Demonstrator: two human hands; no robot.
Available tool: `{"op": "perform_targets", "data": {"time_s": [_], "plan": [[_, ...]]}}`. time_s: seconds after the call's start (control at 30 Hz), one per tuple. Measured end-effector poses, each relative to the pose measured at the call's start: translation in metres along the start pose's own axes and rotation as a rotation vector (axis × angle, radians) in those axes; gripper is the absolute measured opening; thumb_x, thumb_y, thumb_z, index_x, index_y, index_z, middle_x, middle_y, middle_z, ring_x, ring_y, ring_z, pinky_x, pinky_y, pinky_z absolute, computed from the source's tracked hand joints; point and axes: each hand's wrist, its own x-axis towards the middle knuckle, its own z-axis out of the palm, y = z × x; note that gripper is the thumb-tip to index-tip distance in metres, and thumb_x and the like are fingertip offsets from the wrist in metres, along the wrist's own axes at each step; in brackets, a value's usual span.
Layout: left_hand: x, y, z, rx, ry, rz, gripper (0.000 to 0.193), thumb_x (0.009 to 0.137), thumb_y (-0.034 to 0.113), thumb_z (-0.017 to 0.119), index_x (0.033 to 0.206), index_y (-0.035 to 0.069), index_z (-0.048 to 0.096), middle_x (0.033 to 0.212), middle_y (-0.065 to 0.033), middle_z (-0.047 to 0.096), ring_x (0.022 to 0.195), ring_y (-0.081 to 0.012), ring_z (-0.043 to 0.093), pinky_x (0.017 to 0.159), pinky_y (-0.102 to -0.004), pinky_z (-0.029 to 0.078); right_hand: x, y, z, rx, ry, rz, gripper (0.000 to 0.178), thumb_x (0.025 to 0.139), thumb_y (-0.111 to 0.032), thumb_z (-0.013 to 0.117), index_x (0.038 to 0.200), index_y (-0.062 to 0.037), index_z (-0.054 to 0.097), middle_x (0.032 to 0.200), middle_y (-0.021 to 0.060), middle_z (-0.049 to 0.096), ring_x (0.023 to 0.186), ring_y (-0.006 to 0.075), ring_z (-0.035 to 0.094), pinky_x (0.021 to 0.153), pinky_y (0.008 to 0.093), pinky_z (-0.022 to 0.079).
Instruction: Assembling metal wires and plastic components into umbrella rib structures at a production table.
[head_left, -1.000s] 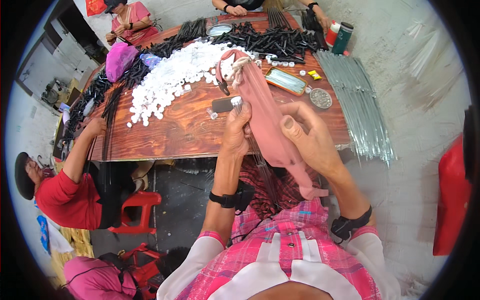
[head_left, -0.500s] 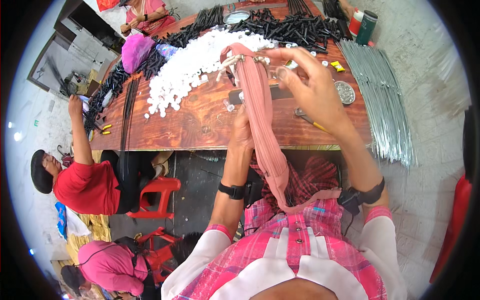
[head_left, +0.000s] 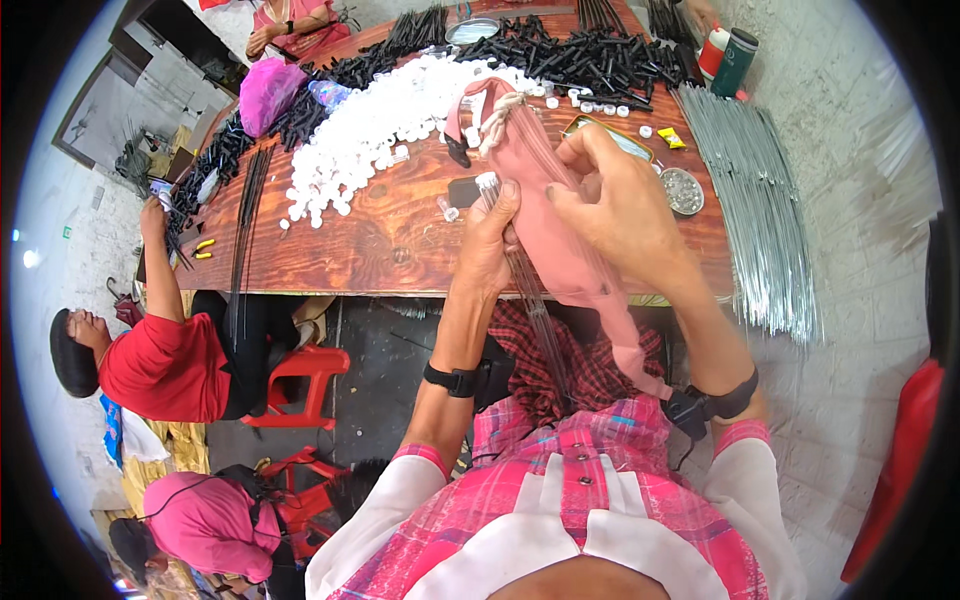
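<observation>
My left hand (head_left: 488, 235) is closed around a bundle of thin metal rods (head_left: 540, 325); white tips rise above the thumb and the long ends hang over the table's edge toward my lap. A long pink cloth band (head_left: 560, 230) hangs across the view in front of the table, with a pale knotted cord (head_left: 497, 122) and a black clip (head_left: 457, 150) near its upper end. Against the band's right edge, my right hand (head_left: 625, 205) has its fingers curled and pinching the cloth. Some fingertips are hidden behind it.
A heap of small white caps (head_left: 390, 120) covers the middle of the wooden table (head_left: 380, 245), with black tube-like pieces (head_left: 580, 60) behind. Metal rods (head_left: 760, 200) lie at the right, near a round dish (head_left: 682, 190). A person in red (head_left: 165, 365) sits at left.
My right hand has come down and curled its fingers onto the pink band, which now spreads wider and hangs farther right. The rods in my left hand are uncovered.
</observation>
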Motion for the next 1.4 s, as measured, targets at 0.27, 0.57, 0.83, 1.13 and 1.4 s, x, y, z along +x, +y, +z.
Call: {"op": "perform_targets", "data": {"time_s": [0.27, 0.57, 0.83, 1.13, 1.4], "plan": [[-0.001, 0.007, 0.010, 0.083, 0.210, 0.053, 0.039, 0.087, 0.024, 0.069, 0.117, 0.003, 0.057, 0.085, 0.0009, 0.063, 0.054, -0.0003, 0.040, 0.042, -0.0138, 0.030, -0.009, 0.014, 0.001, -0.144, 0.271, -0.041, 0.025, 0.071, -0.008, 0.062, 0.093, -0.0027, 0.051, 0.084, 0.0144, 0.063, 0.076, 0.0344, 0.063, 0.066, 0.0430, 0.049], [0.007, 0.003, 0.021, 0.098, 0.132, 0.051, 0.040, 0.091, 0.019, 0.064, 0.125, 0.002, 0.053, 0.094, -0.0011, 0.063, 0.058, 0.0002, 0.039, 0.043, -0.0125, 0.029, -0.032, 0.051, 0.034, -0.265, 0.219, -0.126, 0.022, 0.070, -0.008, 0.061, 0.090, -0.0057, 0.051, 0.082, 0.0137, 0.062, 0.072, 0.0353, 0.062, 0.060, 0.0445, 0.048], [0.018, 0.000, 0.006, 0.136, 0.105, 0.053, 0.043, 0.086, 0.003, 0.059, 0.128, 0.000, 0.050, 0.093, -0.0008, 0.062, 0.062, -0.0008, 0.044, 0.045, -0.0152, 0.029, -0.041, 0.065, 0.041, -0.165, 0.071, -0.092, 0.023, 0.073, -0.007, 0.061, 0.093, -0.0038, 0.051, 0.086, 0.0165, 0.062, 0.077, 0.0374, 0.061, 0.066, 0.0443, 0.048], [0.013, 0.000, 0.000, 0.056, 0.097, 0.028, 0.026, 0.091, 0.013, 0.060, 0.115, 0.003, 0.058, 0.088, 0.0022, 0.061, 0.060, -0.0005, 0.042, 0.046, -0.0147, 0.028, -0.050, 0.048, 0.045, -0.290, 0.053, -0.166, 0.026, 0.072, -0.011, 0.061, 0.093, -0.0042, 0.047, 0.083, 0.0142, 0.059, 0.070, 0.0370, 0.061, 0.059, 0.0472, 0.048], [0.022, -0.010, -0.005, 0.099, 0.147, 0.026, 0.012, 0.088, 0.017, 0.064, 0.095, 0.008, 0.063, 0.074, 0.0059, 0.057, 0.058, -0.0034, 0.051, 0.046, -0.0191, 0.039, -0.034, 0.066, 0.048, 0.044, -0.069, -0.105, 0.026, 0.080, -0.028, 0.066, 0.082, -0.0033, 0.058, 0.081, 0.0166, 0.062, 0.077, 0.0328, 0.062, 0.064, 0.0416, 0.047]]}}
